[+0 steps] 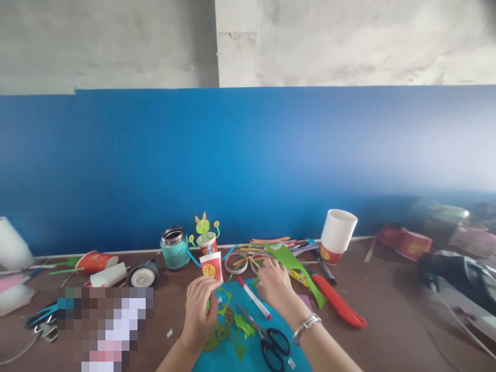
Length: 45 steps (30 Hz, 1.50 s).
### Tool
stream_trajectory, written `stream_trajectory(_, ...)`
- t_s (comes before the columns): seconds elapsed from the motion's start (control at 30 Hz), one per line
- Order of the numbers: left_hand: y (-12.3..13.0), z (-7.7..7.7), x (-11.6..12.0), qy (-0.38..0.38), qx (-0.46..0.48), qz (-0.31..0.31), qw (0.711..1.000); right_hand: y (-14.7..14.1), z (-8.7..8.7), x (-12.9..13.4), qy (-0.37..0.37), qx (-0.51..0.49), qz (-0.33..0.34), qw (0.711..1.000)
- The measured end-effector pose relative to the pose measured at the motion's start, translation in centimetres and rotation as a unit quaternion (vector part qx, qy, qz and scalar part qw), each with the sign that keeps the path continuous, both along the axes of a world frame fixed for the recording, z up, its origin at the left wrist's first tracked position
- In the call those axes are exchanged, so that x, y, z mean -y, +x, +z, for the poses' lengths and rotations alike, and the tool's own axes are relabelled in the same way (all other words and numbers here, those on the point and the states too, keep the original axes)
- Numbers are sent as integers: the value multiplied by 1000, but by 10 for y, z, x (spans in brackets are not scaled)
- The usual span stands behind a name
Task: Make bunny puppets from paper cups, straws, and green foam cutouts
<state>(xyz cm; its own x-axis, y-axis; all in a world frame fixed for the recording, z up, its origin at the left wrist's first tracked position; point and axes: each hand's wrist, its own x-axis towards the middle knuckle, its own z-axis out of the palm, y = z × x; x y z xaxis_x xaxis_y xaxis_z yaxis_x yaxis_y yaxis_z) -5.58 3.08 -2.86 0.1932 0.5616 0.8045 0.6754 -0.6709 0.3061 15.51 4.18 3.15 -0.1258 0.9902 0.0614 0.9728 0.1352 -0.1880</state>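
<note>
Right wrist: fitted with a polished, silver-toned bangle [307,324], narrow and rounded, seemingly of two close strands; fine markings on it are too small to read. Left hand [200,312] and right hand [273,281]: ungloved, five-fingered, wrists slender, visible forearms bare.

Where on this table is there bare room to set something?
Widest: the brown table right of the red tool, up to the blurred black thing. A smaller patch lies left of the left hand, with one white scrap. The blue sheet is crowded: scissors, marker, green scraps.
</note>
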Motion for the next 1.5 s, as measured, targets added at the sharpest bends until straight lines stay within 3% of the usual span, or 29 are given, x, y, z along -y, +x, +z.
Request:
stream_trajectory(0.17, 0, 1, 0, 1, -11, 4, 1000, -28, -7, -33, 16, 12, 80, 997)
stream_trajectory(0.33, 1, 0, -1, 3, -6, 3, 1000, -25, -6, -47, 23, 10, 110, 994)
stream_trajectory(0.5, 4, -2, -1, -22, 3, -1, 1000, 2, 14, -28, 41, -23, 76, 996)
stream_trajectory(0.63, 11, 12, -1, -80, 28, -8, 996, 13, 27, -5, 36, -81, 64, 994)
stream_trajectory(0.7, 18, 24, -2, -123, 63, -23, 990, 11, 31, 4, 24, -193, 102, 976)
stream_trajectory(0.8, 29, 40, -4, -201, 136, -88, 966, 2, 36, 13, -10, -348, 163, 923)
stream_trajectory(0.93, 41, 44, -5, -283, 197, -166, 924, -3, 41, 20, -26, -373, 194, 907)
stream_trajectory(1.1, 47, 38, 0, -245, 181, -197, 932, -2, 37, 19, -40, -362, 178, 914)
stream_trajectory(1.3, 49, 40, 0, -239, 240, -145, 930, -3, 34, 19, -60, -336, 183, 922)
stream_trajectory(1.5, 50, 39, 2, -197, 228, -129, 945, -2, 33, 19, -57, -309, 176, 933)
